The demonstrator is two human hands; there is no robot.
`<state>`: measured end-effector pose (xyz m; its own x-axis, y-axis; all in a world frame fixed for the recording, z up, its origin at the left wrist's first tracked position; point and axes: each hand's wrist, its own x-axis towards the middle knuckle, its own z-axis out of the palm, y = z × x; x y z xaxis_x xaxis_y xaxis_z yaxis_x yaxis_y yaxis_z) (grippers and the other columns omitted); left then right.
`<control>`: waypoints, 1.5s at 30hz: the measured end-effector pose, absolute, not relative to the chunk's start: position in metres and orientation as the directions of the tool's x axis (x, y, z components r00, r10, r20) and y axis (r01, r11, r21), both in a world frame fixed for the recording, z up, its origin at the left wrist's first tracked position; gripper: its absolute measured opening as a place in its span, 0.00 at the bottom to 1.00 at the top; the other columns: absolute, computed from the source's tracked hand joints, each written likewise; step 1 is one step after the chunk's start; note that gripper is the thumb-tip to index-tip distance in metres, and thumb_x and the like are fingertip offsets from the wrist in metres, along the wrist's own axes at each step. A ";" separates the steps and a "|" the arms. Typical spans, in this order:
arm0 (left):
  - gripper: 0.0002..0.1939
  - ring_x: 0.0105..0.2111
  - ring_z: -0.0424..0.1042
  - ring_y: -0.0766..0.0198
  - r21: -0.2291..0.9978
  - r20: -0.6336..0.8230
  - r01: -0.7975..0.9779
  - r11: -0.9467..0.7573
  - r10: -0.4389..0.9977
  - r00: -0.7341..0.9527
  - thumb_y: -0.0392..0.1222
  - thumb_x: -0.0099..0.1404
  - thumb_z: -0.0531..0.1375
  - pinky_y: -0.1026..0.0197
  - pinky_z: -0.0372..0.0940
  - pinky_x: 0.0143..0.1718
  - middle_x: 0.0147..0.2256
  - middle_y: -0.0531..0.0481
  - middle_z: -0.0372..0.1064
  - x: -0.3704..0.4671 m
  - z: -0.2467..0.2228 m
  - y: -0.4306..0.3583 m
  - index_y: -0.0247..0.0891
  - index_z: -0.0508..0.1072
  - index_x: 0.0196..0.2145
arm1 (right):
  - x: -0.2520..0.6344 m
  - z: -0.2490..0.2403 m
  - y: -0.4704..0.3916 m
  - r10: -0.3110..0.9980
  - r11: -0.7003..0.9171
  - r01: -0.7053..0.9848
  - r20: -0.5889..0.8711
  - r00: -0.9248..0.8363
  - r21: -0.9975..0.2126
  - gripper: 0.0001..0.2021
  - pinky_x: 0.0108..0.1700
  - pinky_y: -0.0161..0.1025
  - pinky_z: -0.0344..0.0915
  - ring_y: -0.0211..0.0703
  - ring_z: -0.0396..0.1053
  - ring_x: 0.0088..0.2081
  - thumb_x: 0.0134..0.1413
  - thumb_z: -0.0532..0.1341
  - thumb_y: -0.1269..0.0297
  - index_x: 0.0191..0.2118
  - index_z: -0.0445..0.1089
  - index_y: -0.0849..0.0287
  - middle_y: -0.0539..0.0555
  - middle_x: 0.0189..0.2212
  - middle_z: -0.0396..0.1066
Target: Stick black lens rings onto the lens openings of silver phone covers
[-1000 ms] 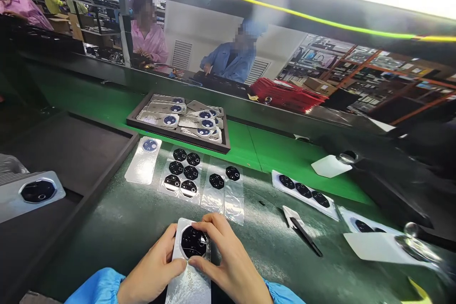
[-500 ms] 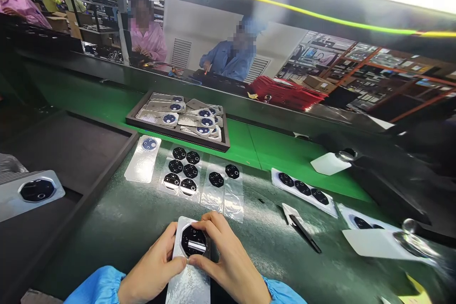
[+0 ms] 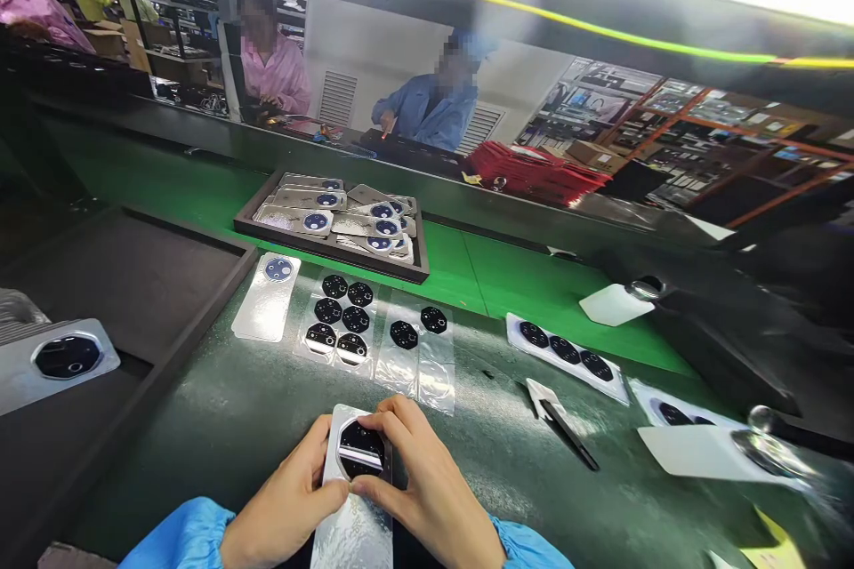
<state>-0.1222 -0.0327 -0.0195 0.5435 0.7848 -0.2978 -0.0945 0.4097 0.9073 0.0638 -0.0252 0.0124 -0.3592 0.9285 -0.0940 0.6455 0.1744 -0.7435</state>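
Observation:
A silvery rectangular panel [image 3: 353,524] with a round black disc [image 3: 361,450] near its top end lies between my hands at the bottom centre. My left hand [image 3: 286,498] grips the panel's left edge, thumb on its face below the disc. My right hand [image 3: 431,484] has its thumb and forefinger at the disc's lower and upper edges. Beyond them, clear sheets [image 3: 437,378] carry black octagonal discs [image 3: 357,318]. To their left lie silvery panels [image 3: 267,307] with a blue disc on top.
A dark tray [image 3: 330,244] of panels stands at the back. Another tray [image 3: 200,320] is at left, a panel [image 3: 60,369] over it. Black tweezers [image 3: 570,436], a strip of discs [image 3: 564,351] and white plates [image 3: 694,453] lie right. People sit beyond the bench.
The bright reflection on the black disc has moved slightly up and the view has shifted a little. Both hands keep their hold on the panel.

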 end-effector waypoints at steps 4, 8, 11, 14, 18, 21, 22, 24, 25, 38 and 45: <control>0.22 0.48 0.67 0.56 0.914 -0.313 -0.058 0.402 0.788 0.530 0.32 0.63 0.56 0.54 0.61 0.49 0.45 0.50 0.68 -0.122 -0.017 -0.033 0.42 0.64 0.54 | 0.063 0.014 -0.025 0.930 0.165 0.652 -0.104 -0.354 -0.741 0.21 0.46 0.47 0.65 0.49 0.63 0.45 0.46 0.71 0.76 0.45 0.66 0.59 0.54 0.42 0.63; 0.22 0.47 0.68 0.56 0.915 -0.311 -0.055 0.401 0.785 0.536 0.33 0.63 0.55 0.54 0.61 0.48 0.46 0.49 0.69 -0.122 -0.015 -0.032 0.42 0.63 0.55 | 0.063 0.013 -0.025 0.934 0.170 0.655 -0.091 -0.345 -0.737 0.21 0.46 0.46 0.65 0.49 0.63 0.45 0.45 0.71 0.76 0.45 0.67 0.59 0.54 0.42 0.63; 0.22 0.48 0.67 0.56 0.919 -0.305 -0.049 0.390 0.786 0.538 0.34 0.63 0.56 0.54 0.61 0.49 0.47 0.49 0.68 -0.122 -0.014 -0.032 0.41 0.63 0.55 | 0.063 0.013 -0.026 0.934 0.174 0.656 -0.088 -0.346 -0.734 0.21 0.45 0.46 0.65 0.49 0.64 0.45 0.45 0.72 0.75 0.45 0.67 0.59 0.54 0.42 0.63; 0.22 0.48 0.67 0.56 0.926 -0.305 -0.028 0.378 0.786 0.538 0.33 0.63 0.55 0.54 0.60 0.50 0.47 0.49 0.68 -0.122 -0.013 -0.031 0.41 0.63 0.55 | 0.063 0.014 -0.025 0.934 0.180 0.661 -0.084 -0.346 -0.728 0.21 0.45 0.45 0.66 0.49 0.64 0.44 0.45 0.72 0.75 0.45 0.67 0.59 0.54 0.42 0.64; 0.25 0.49 0.67 0.56 0.936 -0.317 0.044 0.349 0.782 0.537 0.33 0.63 0.53 0.53 0.60 0.51 0.49 0.49 0.67 -0.125 -0.013 -0.033 0.42 0.60 0.58 | 0.063 0.012 -0.025 0.939 0.211 0.675 -0.045 -0.342 -0.707 0.23 0.43 0.43 0.67 0.48 0.65 0.43 0.42 0.74 0.75 0.45 0.68 0.60 0.54 0.40 0.64; 0.27 0.51 0.66 0.56 0.938 -0.338 0.127 0.321 0.778 0.530 0.32 0.65 0.51 0.53 0.60 0.52 0.53 0.48 0.65 -0.127 -0.014 -0.034 0.43 0.55 0.61 | 0.063 0.009 -0.024 0.940 0.242 0.683 -0.008 -0.341 -0.689 0.24 0.41 0.42 0.67 0.47 0.65 0.41 0.40 0.76 0.71 0.44 0.69 0.60 0.53 0.38 0.64; 0.28 0.51 0.66 0.56 0.939 -0.341 0.147 0.312 0.777 0.529 0.32 0.65 0.50 0.53 0.59 0.53 0.53 0.48 0.65 -0.128 -0.014 -0.034 0.44 0.53 0.62 | 0.063 0.008 -0.023 0.939 0.250 0.686 0.000 -0.343 -0.683 0.23 0.40 0.42 0.67 0.46 0.66 0.40 0.40 0.76 0.69 0.44 0.70 0.60 0.53 0.38 0.64; 0.30 0.51 0.66 0.57 0.939 -0.342 0.162 0.304 0.772 0.536 0.31 0.64 0.50 0.53 0.59 0.53 0.54 0.48 0.64 -0.129 -0.014 -0.034 0.44 0.53 0.62 | 0.062 0.007 -0.023 0.939 0.262 0.695 0.010 -0.344 -0.670 0.23 0.39 0.41 0.67 0.46 0.66 0.39 0.40 0.76 0.68 0.43 0.70 0.60 0.52 0.37 0.64; 0.31 0.51 0.66 0.57 0.938 -0.344 0.159 0.309 0.767 0.541 0.30 0.63 0.50 0.53 0.59 0.53 0.54 0.49 0.64 -0.129 -0.014 -0.034 0.45 0.53 0.62 | 0.062 0.007 -0.023 0.939 0.267 0.700 0.015 -0.344 -0.662 0.23 0.38 0.41 0.67 0.45 0.66 0.38 0.39 0.76 0.68 0.43 0.71 0.60 0.52 0.37 0.64; 0.23 0.56 0.63 0.53 0.951 -0.306 0.161 0.264 0.875 0.374 0.56 0.74 0.45 0.54 0.57 0.56 0.55 0.46 0.66 -0.120 -0.016 -0.041 0.43 0.59 0.59 | 0.055 -0.003 -0.035 0.939 0.334 0.721 0.148 -0.310 -0.607 0.30 0.35 0.40 0.70 0.45 0.69 0.36 0.42 0.74 0.73 0.53 0.68 0.54 0.52 0.37 0.66; 0.21 0.56 0.63 0.54 0.956 -0.294 0.099 0.277 0.897 0.331 0.55 0.74 0.46 0.56 0.57 0.56 0.55 0.48 0.67 -0.121 -0.020 -0.041 0.44 0.60 0.58 | 0.060 -0.008 -0.041 0.892 0.444 0.596 0.268 -0.363 -0.669 0.34 0.40 0.38 0.72 0.43 0.70 0.39 0.52 0.65 0.80 0.61 0.58 0.46 0.51 0.40 0.66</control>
<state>-0.1214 -0.0415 -0.0200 0.3311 0.8967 -0.2938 0.0987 0.2768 0.9559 0.0603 -0.0409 -0.0084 -0.3632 0.8922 0.2684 0.5959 0.4439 -0.6692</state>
